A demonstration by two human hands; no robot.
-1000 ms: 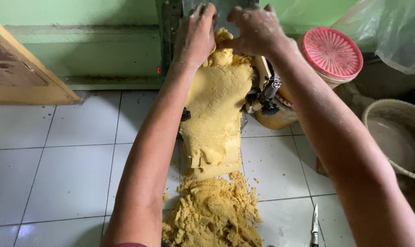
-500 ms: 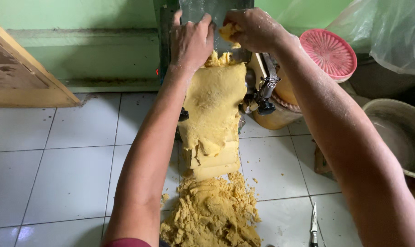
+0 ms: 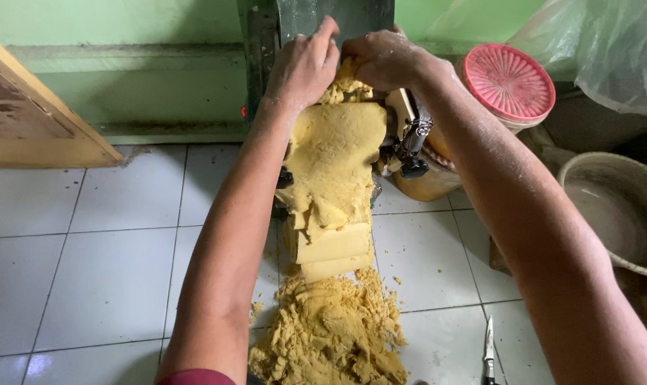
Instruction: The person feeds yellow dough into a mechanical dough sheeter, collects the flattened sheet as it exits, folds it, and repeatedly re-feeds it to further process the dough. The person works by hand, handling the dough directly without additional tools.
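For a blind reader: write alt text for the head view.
Two floury hands, left hand and right hand, press yellow dough into the top of a green machine; a flattened sheet hangs down onto a crumbly dough pile on white tiles. A pink-lidded jar and a pale basin stand at right.

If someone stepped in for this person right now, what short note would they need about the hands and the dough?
Left hand: pressing on the crumbly dough at the machine top.
Right hand: gripping a clump of that dough beside it.
Dough sheet: hangs down from the machine, folding at its lower end.
Crumbly pile: on the white tiles below.
Knife: on the tiles, right of the pile.
Done: part is sheeted. Left: the loose pile is not.
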